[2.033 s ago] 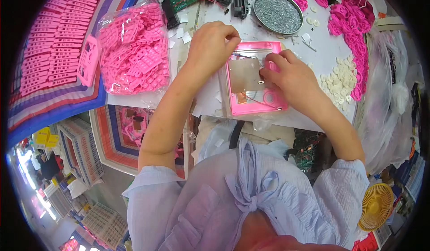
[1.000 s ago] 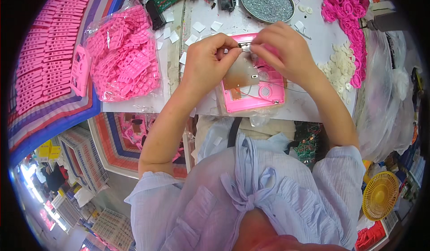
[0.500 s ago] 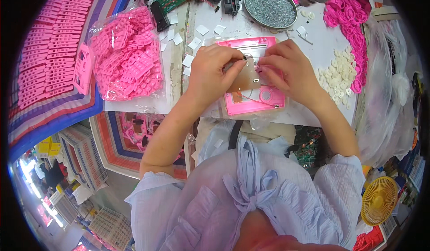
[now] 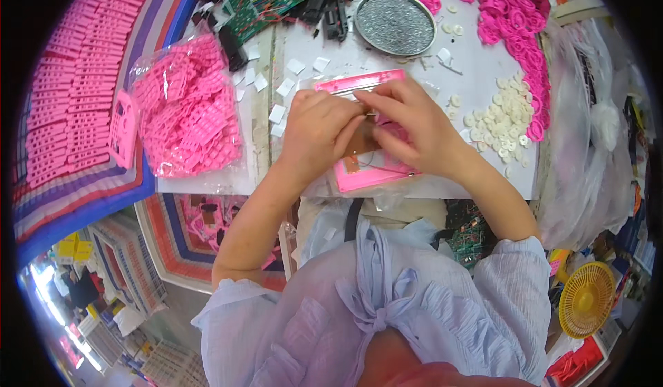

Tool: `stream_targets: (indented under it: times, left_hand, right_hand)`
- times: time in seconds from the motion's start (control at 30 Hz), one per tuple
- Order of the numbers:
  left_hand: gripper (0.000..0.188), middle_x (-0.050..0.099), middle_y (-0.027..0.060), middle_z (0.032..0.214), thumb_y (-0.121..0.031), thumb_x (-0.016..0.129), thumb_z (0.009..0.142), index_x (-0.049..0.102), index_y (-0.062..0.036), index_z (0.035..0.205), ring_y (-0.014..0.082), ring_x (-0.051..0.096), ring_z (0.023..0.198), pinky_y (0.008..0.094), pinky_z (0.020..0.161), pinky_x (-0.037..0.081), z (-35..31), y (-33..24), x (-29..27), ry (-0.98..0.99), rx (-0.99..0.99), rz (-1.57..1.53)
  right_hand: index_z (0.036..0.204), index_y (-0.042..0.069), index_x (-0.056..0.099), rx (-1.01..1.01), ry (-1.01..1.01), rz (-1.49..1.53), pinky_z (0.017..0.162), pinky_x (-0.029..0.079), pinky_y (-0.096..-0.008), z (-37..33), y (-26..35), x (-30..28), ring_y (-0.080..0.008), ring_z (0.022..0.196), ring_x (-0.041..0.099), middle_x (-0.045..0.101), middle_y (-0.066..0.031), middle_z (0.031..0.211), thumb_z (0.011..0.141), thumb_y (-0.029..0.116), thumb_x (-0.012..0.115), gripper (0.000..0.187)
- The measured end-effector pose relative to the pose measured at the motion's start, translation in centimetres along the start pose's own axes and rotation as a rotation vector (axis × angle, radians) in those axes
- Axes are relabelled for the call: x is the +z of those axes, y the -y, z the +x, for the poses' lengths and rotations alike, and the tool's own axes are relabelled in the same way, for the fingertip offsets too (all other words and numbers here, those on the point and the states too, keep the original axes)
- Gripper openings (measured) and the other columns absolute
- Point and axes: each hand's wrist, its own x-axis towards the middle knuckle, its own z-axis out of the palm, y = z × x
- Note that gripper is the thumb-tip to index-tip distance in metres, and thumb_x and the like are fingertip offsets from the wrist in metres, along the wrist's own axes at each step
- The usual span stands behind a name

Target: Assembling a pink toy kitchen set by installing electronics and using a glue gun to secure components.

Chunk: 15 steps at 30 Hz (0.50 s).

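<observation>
On the table before me lies a pink plastic casing [image 4: 376, 178], with a thin wire running inside it. Over it, a brown circuit board [image 4: 360, 142] shows partly between my hands. My left hand [image 4: 319, 133] is closed, thumb and fingers pinching the board's upper edge. From the other side my right hand [image 4: 423, 126] comes in with curled fingers, its tips meeting the left ones at the board. Whatever small part those right fingertips grip is mostly hidden behind them.
A clear bag of pink keypad parts [image 4: 186, 111] sits at left, beside stacked pink casings [image 4: 79, 104]. Farther off are green circuit boards [image 4: 276, 4] and a round dish of screws [image 4: 395, 22]. White discs [image 4: 501, 121] and pink rings [image 4: 521, 35] lie at right, near white squares [image 4: 285, 86].
My right hand has turned and closed in on the left fingertips, hiding more of the casing. The board sits lower and less visible. The whole view has shifted slightly.
</observation>
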Motion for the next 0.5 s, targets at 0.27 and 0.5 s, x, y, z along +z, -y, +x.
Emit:
stream_targets:
  times: [0.27,0.5]
  left_hand:
    - [0.012,0.072,0.0025,0.089,-0.011,0.075,0.082,0.071,-0.0099,0.093,0.0222,0.065,0.081,0.0370,0.081,0.043,-0.2,-0.3,-0.5,0.006,-0.090,-0.040]
    - [0.009,0.072,0.0046,0.086,-0.011,0.074,0.084,0.072,-0.0076,0.092,0.0219,0.064,0.076,0.0349,0.080,0.045,0.1,-0.3,-0.2,0.000,-0.196,-0.060]
  right_hand:
    - [0.131,0.007,0.062,0.157,-0.310,-0.591,0.082,0.052,-0.0360,8.7,-14.3,-4.6,-0.0262,0.094,0.064,0.066,-0.0114,0.113,0.087,0.012,0.067,0.045]
    - [0.096,0.003,0.067,0.383,-0.199,-0.732,0.072,0.053,-0.0490,14.2,-25.7,-7.3,-0.0425,0.081,0.067,0.069,-0.0228,0.088,0.077,0.017,0.071,0.024]
